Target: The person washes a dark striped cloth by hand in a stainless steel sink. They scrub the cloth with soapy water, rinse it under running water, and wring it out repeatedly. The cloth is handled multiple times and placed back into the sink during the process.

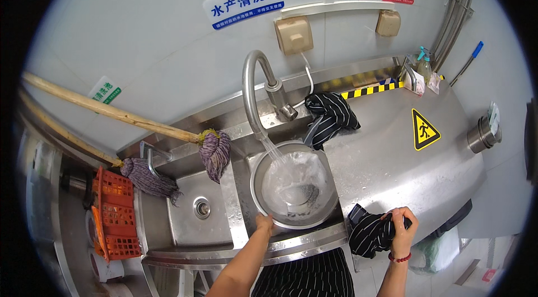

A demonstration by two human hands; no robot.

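Water runs from a curved metal faucet into a round metal basin set in the right-hand sink. The water inside is churned and white with bubbles. My left hand grips the basin's near rim on its left side. In my right hand is a bunched black cloth with white stripes, held over the front edge of the steel counter. A second black striped cloth lies heaped behind the basin, by the faucet base; its exact folds are hard to make out.
To the left is another sink with a drain. Two mops, one with its head on the divider, lean there beside an orange plastic basket. Metal cups, a spray bottle and a yellow warning sticker are at the right.
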